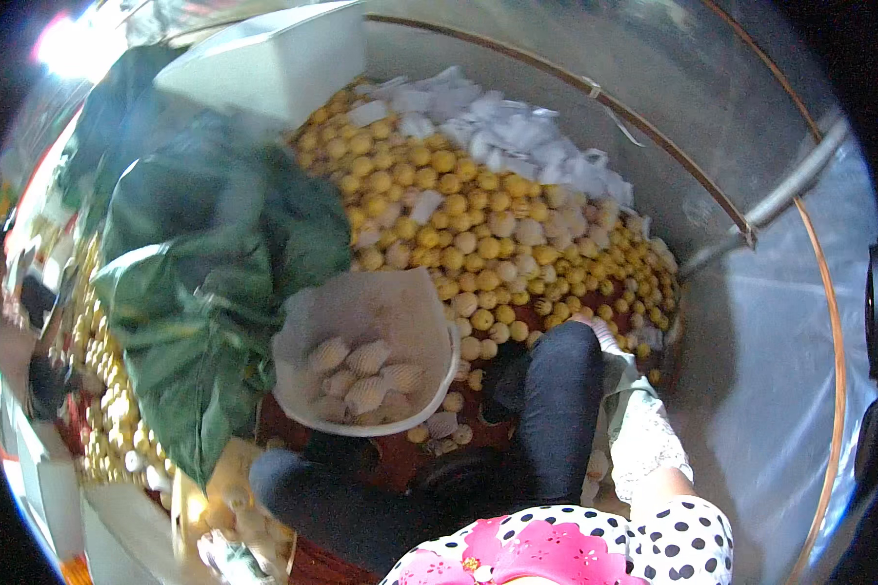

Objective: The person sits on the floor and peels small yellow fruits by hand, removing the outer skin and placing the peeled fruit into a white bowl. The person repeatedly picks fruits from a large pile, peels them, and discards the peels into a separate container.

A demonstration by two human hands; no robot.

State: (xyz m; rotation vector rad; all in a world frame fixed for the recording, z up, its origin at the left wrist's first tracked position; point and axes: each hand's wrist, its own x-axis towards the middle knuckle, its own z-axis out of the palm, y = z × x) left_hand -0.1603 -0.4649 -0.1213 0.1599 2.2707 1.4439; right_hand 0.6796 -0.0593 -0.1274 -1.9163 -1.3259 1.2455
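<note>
My right arm [655, 439], in a white lace sleeve cover, reaches forward beside my right knee [563, 387]. Only part of my right hand [603, 338] shows past the knee, seemingly in a striped glove. It is near the loose round yellow fruit [483, 241], and its fingers are hidden. My left hand is out of view. Before me stands a white basket [450, 384] with a pale liner [358, 300]. Several fruits in foam net sleeves [367, 395] lie inside it.
White foam sleeves [512, 131] are heaped behind the fruit. Dark green cloth [212, 219] drapes left of the basket, below a white foam box [285, 66]. Plastic sheeting [775, 365] walls the right side. More fruit [110, 395] and a person's blurred hand lie far left.
</note>
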